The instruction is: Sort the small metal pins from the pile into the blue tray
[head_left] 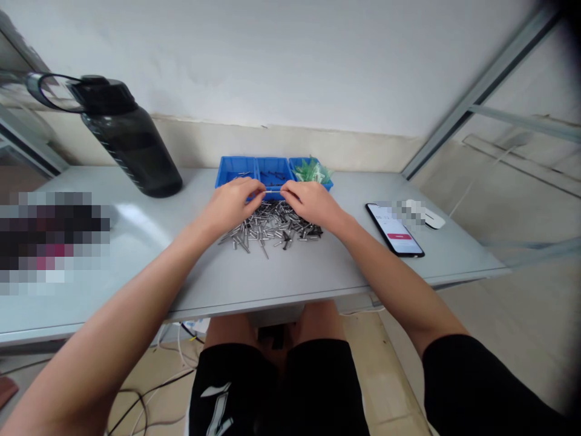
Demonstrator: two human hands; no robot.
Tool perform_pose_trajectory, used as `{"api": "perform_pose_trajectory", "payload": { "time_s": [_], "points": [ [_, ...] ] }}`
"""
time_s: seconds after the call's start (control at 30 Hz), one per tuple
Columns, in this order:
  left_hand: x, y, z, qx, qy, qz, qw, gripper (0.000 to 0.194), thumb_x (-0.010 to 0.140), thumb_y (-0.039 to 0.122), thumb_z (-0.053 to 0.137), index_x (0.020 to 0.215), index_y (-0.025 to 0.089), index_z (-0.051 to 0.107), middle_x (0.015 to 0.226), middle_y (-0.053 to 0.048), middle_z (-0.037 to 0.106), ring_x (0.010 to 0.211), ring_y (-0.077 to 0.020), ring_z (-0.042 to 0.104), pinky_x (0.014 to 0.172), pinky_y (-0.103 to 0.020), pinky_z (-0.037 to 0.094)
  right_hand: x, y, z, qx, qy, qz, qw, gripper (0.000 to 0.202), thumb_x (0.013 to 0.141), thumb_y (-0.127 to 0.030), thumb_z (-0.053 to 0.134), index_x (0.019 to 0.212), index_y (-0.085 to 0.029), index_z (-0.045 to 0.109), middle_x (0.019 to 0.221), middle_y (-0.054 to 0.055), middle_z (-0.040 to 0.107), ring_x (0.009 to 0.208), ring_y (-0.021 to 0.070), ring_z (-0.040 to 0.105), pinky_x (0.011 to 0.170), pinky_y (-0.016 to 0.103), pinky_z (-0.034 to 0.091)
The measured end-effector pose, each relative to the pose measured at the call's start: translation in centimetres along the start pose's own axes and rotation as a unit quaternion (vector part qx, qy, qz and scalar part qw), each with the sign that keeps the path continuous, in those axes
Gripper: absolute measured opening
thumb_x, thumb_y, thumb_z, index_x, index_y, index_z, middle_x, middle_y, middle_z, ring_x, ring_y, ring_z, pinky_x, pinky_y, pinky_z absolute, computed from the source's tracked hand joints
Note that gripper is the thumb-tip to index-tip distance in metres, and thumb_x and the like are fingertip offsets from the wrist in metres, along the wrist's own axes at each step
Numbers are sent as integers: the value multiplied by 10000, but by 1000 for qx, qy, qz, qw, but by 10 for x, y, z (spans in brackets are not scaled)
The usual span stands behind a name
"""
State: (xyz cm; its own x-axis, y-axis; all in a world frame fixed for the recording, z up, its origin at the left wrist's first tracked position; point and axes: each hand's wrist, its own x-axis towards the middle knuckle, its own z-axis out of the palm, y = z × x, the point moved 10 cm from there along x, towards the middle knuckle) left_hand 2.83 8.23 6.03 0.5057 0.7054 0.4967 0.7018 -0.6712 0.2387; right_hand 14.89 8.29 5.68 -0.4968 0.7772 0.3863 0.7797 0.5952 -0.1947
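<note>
While a messy heap of loose metal bits (272, 227) covers the desk below, the left hand (233, 203) and right hand (313, 203) each have fingertips pinched nearly closed on an end of one skinny, straight, silvery pin (272, 191). It's roughly level, right by the blue bins (272, 164), honestly too tiny for finer detail.

head cam: at head height, above the lap (318, 381)
facing: forward and down across the desk (272, 278), wall (290, 72) filling frame top
forearms (143, 293): closest to lens
left hand (233, 200), right hand (315, 200): mid-range, near frame centre
</note>
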Motion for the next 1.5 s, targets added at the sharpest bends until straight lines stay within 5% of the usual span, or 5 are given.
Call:
{"api": "perform_pose_trajectory", "payload": {
  "time_s": [0.77, 1.03, 1.5],
  "points": [
    [4, 1, -1, -164, 23, -15, 986, 205, 873, 371, 604, 913, 194, 698, 897, -33, 695, 821, -157, 647, 710, -267, 522, 0, -12, 18, -22, -61, -36, 997, 277, 1002, -292, 388, 1026, -186, 642, 937, 52, 709, 807, 175, 617, 697, 273, 332],
    [0, 4, -13, -213, 71, -50, 973, 150, 852, 311, 604, 832, 162, 606, 1198, -102, 671, 1024, -208, 650, 800, -321, 556, -1, -13, 12, 2, -44, -43, 998, 233, 975, -310, 439, 997, -189, 637, 826, 28, 680, 733, 164, 588, 659, 266, 323],
    [1, -2, -5, -163, 37, -67, 984, 146, 854, 336, 595, 845, 190, 588, 842, -13, 692, 788, -152, 657, 782, -282, 537, 1, -12, 7, 47, -22, -44, 998, 281, 949, -279, 457, 1083, -164, 676, 918, 60, 720, 823, 178, 629, 740, 285, 396]
  ]
}}
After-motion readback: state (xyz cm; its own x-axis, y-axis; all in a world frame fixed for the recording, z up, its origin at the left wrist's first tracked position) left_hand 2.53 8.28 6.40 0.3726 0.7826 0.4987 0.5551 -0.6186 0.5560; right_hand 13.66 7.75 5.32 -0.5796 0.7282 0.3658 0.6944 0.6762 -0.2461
